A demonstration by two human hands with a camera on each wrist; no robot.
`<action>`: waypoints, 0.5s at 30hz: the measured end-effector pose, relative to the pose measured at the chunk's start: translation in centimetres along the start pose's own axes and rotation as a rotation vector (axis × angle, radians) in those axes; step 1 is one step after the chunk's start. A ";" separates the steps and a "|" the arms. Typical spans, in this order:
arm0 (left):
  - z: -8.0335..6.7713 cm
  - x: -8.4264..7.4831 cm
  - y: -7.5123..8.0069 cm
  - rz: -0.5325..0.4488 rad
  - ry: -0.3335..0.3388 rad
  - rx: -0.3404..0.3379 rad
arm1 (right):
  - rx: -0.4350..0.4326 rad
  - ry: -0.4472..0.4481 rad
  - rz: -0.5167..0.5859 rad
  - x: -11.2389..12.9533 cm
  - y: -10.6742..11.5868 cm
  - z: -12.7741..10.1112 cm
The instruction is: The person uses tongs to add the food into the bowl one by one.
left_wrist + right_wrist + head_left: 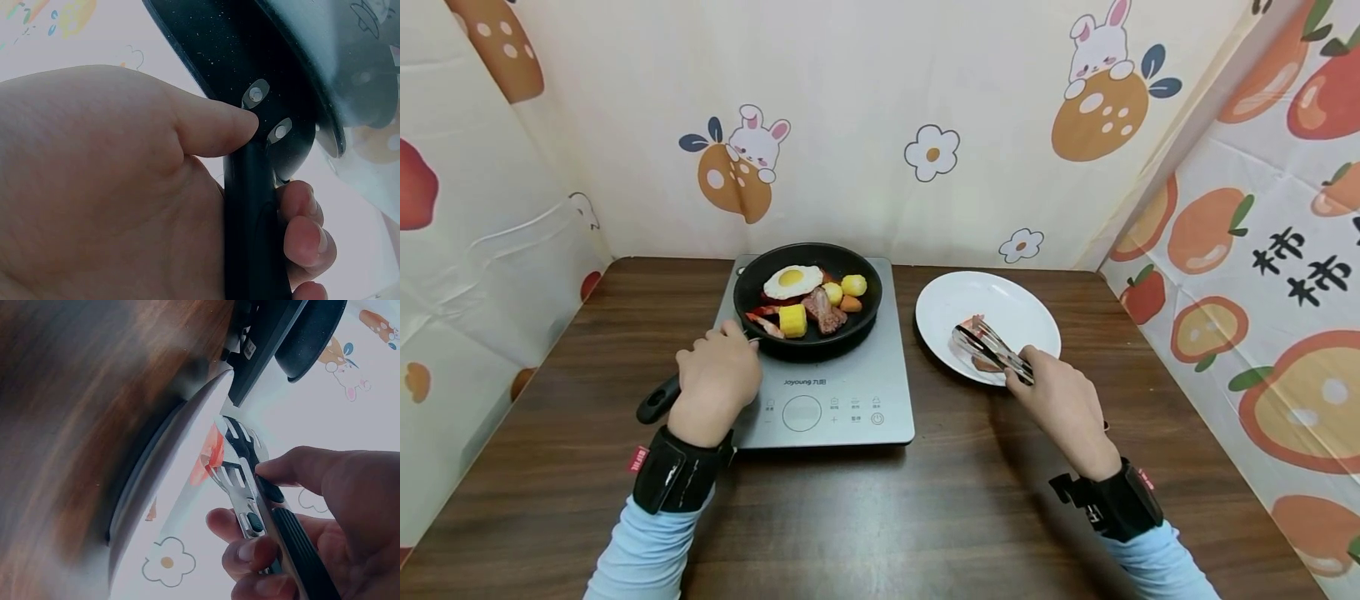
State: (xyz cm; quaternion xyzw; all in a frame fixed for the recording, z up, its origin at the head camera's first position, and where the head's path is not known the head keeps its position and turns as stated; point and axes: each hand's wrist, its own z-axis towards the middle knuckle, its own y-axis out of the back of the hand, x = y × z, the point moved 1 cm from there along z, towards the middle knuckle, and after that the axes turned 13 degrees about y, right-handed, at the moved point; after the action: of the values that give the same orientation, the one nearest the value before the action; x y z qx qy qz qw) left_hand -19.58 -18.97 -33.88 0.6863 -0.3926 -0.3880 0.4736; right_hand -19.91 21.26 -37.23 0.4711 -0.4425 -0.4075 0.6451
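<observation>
A black frying pan (808,329) sits on a grey induction cooker (850,400). It holds a fried egg (792,281), corn, potato balls, carrot and meat pieces. My left hand (715,379) grips the pan handle (253,231), thumb near its rivets. My right hand (1060,400) holds metal tongs (988,348) over a white plate (1007,304). The tong tips pinch a reddish piece of meat (214,453) that rests on the plate.
The cooker and plate stand on a dark wooden table (880,508). Patterned cloth walls with rabbits and fruit close in the back and both sides. The cooker's control panel (820,408) faces me.
</observation>
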 end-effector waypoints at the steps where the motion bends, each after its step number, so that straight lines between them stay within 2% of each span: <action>1: 0.0 0.0 0.0 0.000 -0.001 -0.001 | -0.014 0.006 -0.005 0.1 0.0 0.0; 9: 0.0 0.0 0.1 -0.007 -0.006 -0.007 | -0.126 0.073 -0.048 1.1 0.3 0.0; 15: 0.0 0.0 0.1 -0.007 -0.005 -0.003 | -0.160 0.102 -0.062 2.0 0.7 0.1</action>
State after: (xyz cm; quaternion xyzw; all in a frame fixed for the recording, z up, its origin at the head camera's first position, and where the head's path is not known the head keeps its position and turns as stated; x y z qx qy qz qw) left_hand -19.57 -19.01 -33.79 0.6861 -0.3908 -0.3919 0.4722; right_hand -19.42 19.53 -36.13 0.4517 -0.3605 -0.4367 0.6894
